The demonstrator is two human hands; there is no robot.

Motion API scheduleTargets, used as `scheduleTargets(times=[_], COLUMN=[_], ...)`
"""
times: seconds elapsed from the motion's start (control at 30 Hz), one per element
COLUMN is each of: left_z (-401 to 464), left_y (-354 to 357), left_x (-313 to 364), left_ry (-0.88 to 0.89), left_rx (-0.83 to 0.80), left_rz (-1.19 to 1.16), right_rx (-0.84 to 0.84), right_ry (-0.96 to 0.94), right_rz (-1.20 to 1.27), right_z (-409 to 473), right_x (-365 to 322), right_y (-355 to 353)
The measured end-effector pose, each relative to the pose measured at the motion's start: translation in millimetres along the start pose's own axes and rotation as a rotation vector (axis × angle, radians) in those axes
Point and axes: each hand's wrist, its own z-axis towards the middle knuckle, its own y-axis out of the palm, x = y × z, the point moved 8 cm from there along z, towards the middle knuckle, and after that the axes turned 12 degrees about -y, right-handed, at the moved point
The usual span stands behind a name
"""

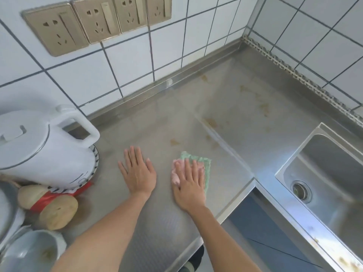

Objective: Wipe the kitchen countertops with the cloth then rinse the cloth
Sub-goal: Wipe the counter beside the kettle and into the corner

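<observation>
At your counter's left edge stands a white kettle (39,146) on a patterned plate (95,160); below it lie two cut vegetable pieces (59,212). Four sockets (94,20) line the tiled wall (137,61).

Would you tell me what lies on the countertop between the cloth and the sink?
In the head view, only bare steel countertop with brownish stains separates the cloth from the sink.

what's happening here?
A person is wiping a steel countertop. The right hand presses flat on a pink and green cloth; the left hand rests flat on the counter beside it. Brown stains lie ahead, unwiped. The sink sits to the right.
</observation>
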Motion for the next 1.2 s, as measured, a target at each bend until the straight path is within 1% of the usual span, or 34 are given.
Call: scheduleTargets(times=[0.07, 0.13, 0.2, 0.23, 0.3, 0.4, 0.47, 0.53, 0.6, 0.7, 0.8, 0.87, 0.93, 1.0, 1.03, 1.1, 1.13, 1.17, 1.2], left_z=[-10, 3, -3, -2, -2, -5, -2, -3, -4, -2, -4, -4, -3, -3, -3, -3, -3, -3, -3], left_y=[-6, 36, 24, 21, 15, 16, 15, 15, 15, 13, 11, 11, 10, 11, 11, 11, 11, 11, 11], left_x=[-4, 18, 9, 6, 3, 6, 5, 5, 6, 7, 9, 9, 8, 8, 8, 8, 8, 9, 10], left_ry=[0.004, -0.017, -0.018, -0.029, -0.018, -0.014, -0.030, -0.027, -0.034, -0.044, -0.046, -0.050, -0.052, -0.054, -0.054, -0.059, -0.060, -0.059, -0.056], left_rx=[0.084, 0.074, 0.123, 0.136, 0.158, 0.152, 0.147, 0.149, 0.145, 0.138, 0.130, 0.122, 0.125, 0.122, 0.124, 0.124, 0.122, 0.121, 0.123], left_rz=[0.016, 0.028, 0.050, 0.049, 0.051, 0.061, 0.049, 0.062, 0.072, 0.071, 0.085, 0.084, 0.089, 0.094, 0.099, 0.106, 0.110, 0.115, 0.121], right_rx=[-0.025, -0.100, -0.075, -0.099, -0.108, -0.004, 0.065, 0.066, 0.053, 0.047, -0.020, -0.065, -0.082, -0.061, -0.040, 0.031, 0.062, 0.076, 0.067], right_ry=[-0.228, -0.341, -0.466, -0.480, -0.433, -0.182, -0.023, 0.019, -0.057, -0.281, -0.519, -0.595, -0.575, -0.470, -0.387, -0.192, -0.122, -0.091, -0.100], right_rz=[-0.048, -0.046, -0.101, -0.121, -0.140, -0.089, -0.086, -0.094, -0.109, -0.089, -0.137, -0.183, -0.226, -0.228, -0.205, -0.158, -0.144, -0.133, -0.127], right_z=[-23, -24, -56, -62, -57, -5, 37, 72, 89, 66, 15, -7, -13, -1, 10, 40, 57, 76, 96], right_x=[-19, 32, 49, 62, 89, 126, 122, 96, 63, 33, 42, 73, 111, 146, 155, 154, 143, 124, 100], right_y=[0, 11, 0, -4, -20, -49, -58, -53, -43, -27, -13, -17, -33, -52, -60, -68, -66, -63, -57])
